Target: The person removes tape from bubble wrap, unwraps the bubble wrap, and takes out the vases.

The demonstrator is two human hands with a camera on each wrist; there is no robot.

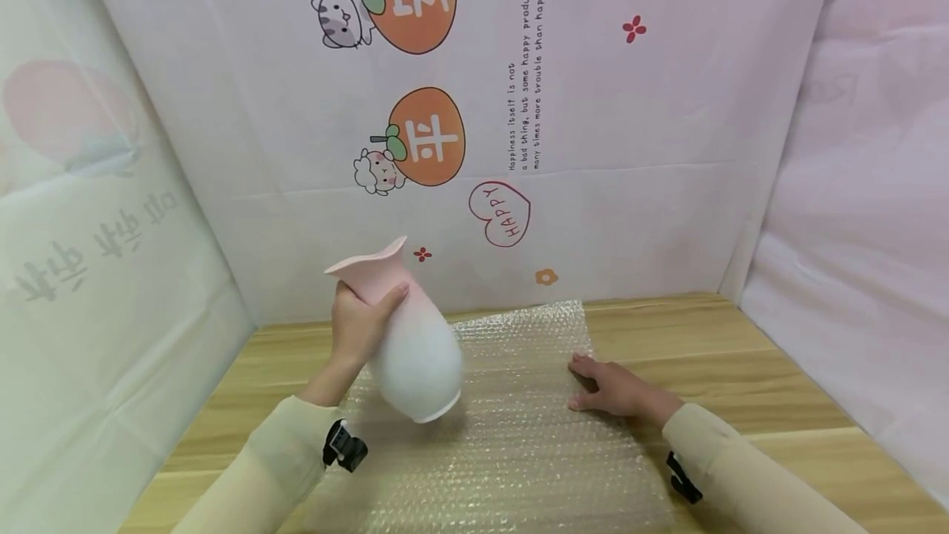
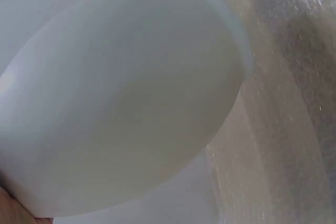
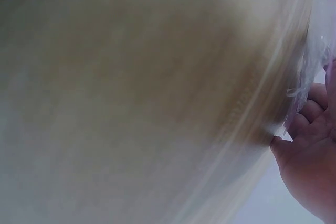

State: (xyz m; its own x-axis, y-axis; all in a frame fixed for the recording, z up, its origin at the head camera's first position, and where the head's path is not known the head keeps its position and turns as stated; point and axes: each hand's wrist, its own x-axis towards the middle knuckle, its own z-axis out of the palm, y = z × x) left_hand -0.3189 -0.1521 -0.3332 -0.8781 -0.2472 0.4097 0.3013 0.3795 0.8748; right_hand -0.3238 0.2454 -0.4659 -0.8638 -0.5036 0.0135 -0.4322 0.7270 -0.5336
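Observation:
A vase (image 1: 418,353), pink at its flared, wavy mouth and fading to white at the rounded body, is tilted above a sheet of bubble wrap (image 1: 519,443). My left hand (image 1: 359,320) grips its neck, thumb across the front. The mouth points up and left, the base down and right. In the left wrist view the vase's white body (image 2: 121,98) fills most of the picture. My right hand (image 1: 619,390) rests at the wrap's right edge, with thumb and forefinger apart. The right wrist view shows this hand's bent fingers (image 3: 310,114) against the clear plastic edge (image 3: 302,90).
The bubble wrap lies flat on a wood-grain table (image 1: 741,386). A printed white cloth (image 1: 593,122) hangs behind, with more cloth along the left (image 1: 96,229) and right (image 1: 860,213) sides. Each wrist carries a black strap device (image 1: 344,445).

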